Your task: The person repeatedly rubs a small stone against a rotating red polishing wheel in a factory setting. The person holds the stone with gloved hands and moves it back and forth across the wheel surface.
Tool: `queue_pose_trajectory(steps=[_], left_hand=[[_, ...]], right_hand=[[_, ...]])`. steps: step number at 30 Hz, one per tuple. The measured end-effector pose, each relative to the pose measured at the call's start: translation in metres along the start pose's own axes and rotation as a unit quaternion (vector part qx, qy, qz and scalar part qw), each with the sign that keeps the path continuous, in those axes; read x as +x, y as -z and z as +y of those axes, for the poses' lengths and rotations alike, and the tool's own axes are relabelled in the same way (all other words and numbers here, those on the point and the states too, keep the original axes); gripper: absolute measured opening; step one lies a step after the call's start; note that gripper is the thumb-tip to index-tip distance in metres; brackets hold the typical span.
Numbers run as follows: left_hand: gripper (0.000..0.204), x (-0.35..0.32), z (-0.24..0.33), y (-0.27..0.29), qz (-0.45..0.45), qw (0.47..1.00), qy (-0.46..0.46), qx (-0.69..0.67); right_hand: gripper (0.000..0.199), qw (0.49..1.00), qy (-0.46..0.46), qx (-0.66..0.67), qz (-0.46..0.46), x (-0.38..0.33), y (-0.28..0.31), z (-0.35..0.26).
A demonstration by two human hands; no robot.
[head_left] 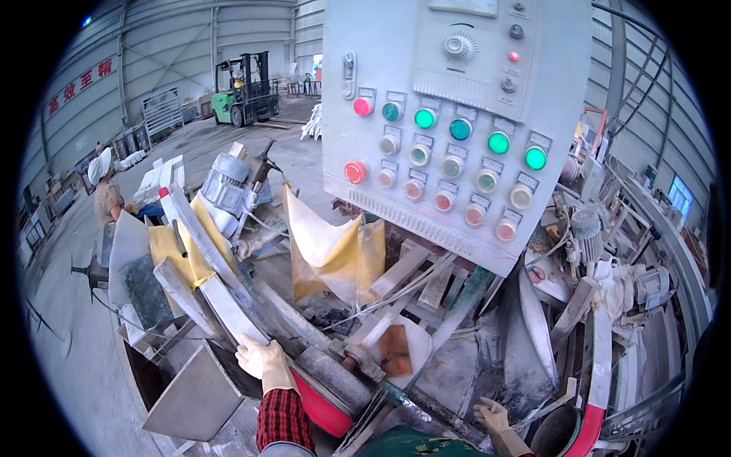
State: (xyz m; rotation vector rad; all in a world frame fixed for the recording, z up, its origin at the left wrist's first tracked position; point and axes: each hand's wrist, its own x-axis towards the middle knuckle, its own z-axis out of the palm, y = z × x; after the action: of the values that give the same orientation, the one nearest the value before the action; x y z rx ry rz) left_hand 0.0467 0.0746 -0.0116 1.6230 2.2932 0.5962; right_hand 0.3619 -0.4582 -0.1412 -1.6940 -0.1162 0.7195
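Two gloved hands in view, both the person's own. Left hand [263, 362], in a cream glove with a red plaid sleeve behind it, lies flat with fingers together on the near end of a long grey stone strip [228, 305]; it presses on top and is not wrapped around it. The strip runs up and left from the hand, tilted, beside a wet metal roller [335, 375] just to the hand's right. Right hand [493, 415], also gloved, rests with fingers spread open on a wet grey slab [487, 365] near the lower edge, holding nothing, well apart from the strip. One control panel [449, 122] hangs above the work, with roughly twenty round buttons in three slanted rows: green, red and pale ones, plus one dial up top. One square grey stone tile [194, 396] sits below-left of the left hand, near it. One yellow-white sack [327, 247] under the panel. One green forklift [244, 91] far back. One other person [106, 194] at far left, bent over.
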Motion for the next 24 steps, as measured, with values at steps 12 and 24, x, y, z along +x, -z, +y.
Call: queue_pose_trajectory(steps=[12,24], left_hand=[[0.096,-0.017,0.015,0.018,0.010,0.997,0.043,-0.056],[0.076,0.037,-0.050,-0.032,-0.072,0.765,0.060,-0.637]], right_hand=[[0.046,0.998,-0.017,-0.043,-0.039,-0.003,-0.004,0.008],[0.043,0.996,-0.057,-0.038,-0.065,-0.016,-0.013,-0.009]])
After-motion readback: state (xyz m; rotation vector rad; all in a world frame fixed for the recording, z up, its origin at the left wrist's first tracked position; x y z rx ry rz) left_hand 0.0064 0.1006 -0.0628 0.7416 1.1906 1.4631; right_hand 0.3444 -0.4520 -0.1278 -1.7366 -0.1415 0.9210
